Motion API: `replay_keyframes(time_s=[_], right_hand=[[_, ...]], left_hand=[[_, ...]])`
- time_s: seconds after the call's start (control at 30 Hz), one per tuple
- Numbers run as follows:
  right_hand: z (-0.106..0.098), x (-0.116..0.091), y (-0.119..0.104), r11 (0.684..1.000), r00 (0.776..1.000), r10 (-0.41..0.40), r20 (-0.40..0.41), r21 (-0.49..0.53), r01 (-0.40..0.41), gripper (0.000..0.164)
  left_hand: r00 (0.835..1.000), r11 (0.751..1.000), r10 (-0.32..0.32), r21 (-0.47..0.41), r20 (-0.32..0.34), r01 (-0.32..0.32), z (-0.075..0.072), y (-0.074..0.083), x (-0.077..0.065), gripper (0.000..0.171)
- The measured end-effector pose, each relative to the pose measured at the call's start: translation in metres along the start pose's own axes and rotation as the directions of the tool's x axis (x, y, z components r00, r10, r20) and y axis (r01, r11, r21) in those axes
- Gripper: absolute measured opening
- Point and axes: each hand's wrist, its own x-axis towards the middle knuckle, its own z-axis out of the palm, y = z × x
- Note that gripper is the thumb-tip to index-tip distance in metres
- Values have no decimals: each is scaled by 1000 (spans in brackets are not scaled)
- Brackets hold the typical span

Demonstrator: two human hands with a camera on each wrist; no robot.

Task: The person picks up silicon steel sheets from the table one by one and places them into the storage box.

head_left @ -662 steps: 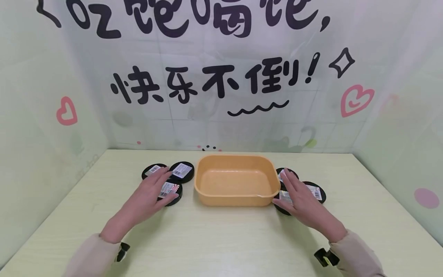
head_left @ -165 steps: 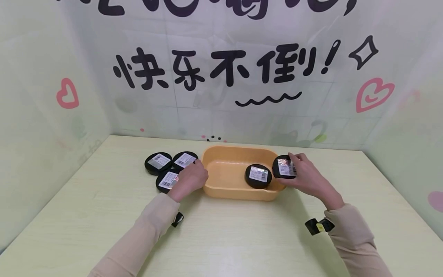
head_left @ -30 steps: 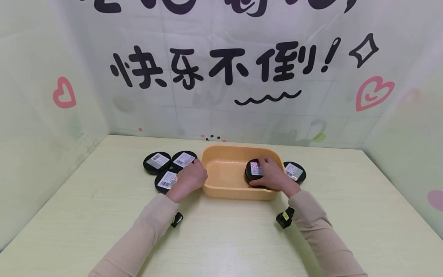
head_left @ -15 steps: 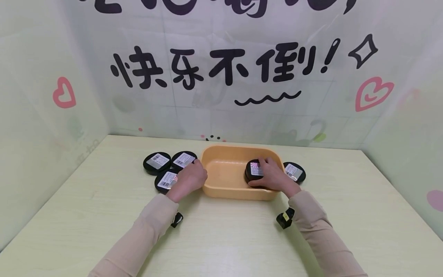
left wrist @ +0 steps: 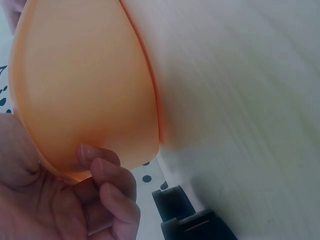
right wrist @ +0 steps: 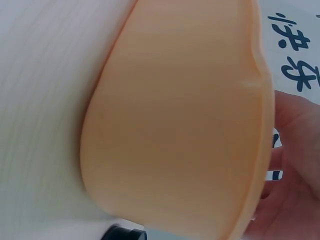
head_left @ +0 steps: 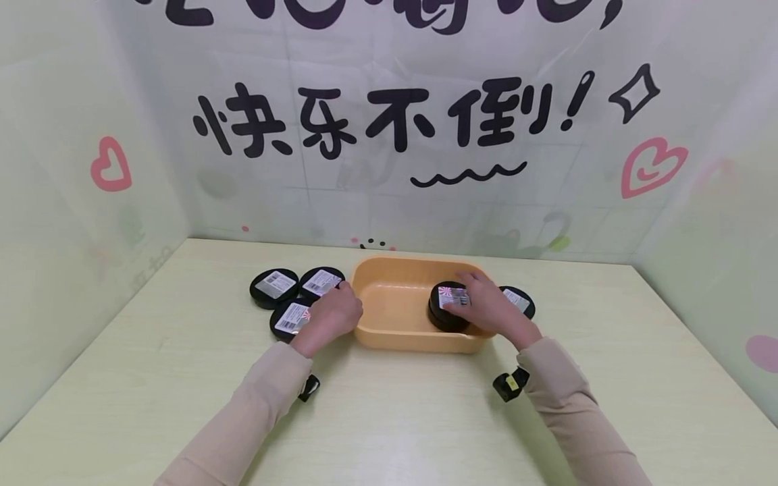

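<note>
My left hand (head_left: 331, 312) grips the left rim of an orange plastic basin (head_left: 401, 341); its curled fingers (left wrist: 116, 180) show at the rim in the left wrist view. Two flat round black containers (head_left: 448, 320) are stacked in the basin's right half, the top one bearing a white label with a pink ray pattern. Over that stack is my right hand (head_left: 491, 309), thumb across the label and fingers loosened at the far edge. In the right wrist view, the basin wall hides the containers and the fingertips.
Three more labelled black containers (head_left: 273, 287) lie grouped left of the basin, one partly behind the left hand. Another black container (head_left: 520, 301) sits against the basin's right side, partly covered by the right wrist. A printed cloth backdrop (head_left: 365, 202) stands behind the table.
Over the last half second my right hand has loosened from the upper container and shifted slightly right, its thumb rising onto the label. Earlier it set that container onto the first. My left hand stays put.
</note>
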Motion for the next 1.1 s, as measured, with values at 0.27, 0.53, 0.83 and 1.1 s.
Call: replay_keyframes(time_s=[0.27, 0.53, 0.83, 1.1], right_hand=[[-14, -7, 1, 1000, 996, -28, -84, 12, 29, 59], [-25, -14, 9, 999, 982, -18, -187, 47, 27, 49], [-29, -18, 28, 998, 963, -47, -267, 23, 56, 44], [-31, -23, 44, 1000, 971, 22, -236, 16, -18, 44]], left_hand=[[1000, 1000, 13, -7, -9, -13, 1, -2, 1, 37], [1000, 1000, 17, -6, -6, -17, 0, -2, 1, 39], [1000, 1000, 20, -3, -13, -20, 1, -2, 1, 38], [1000, 1000, 10, -7, -14, -10, 1, -1, 1, 33]])
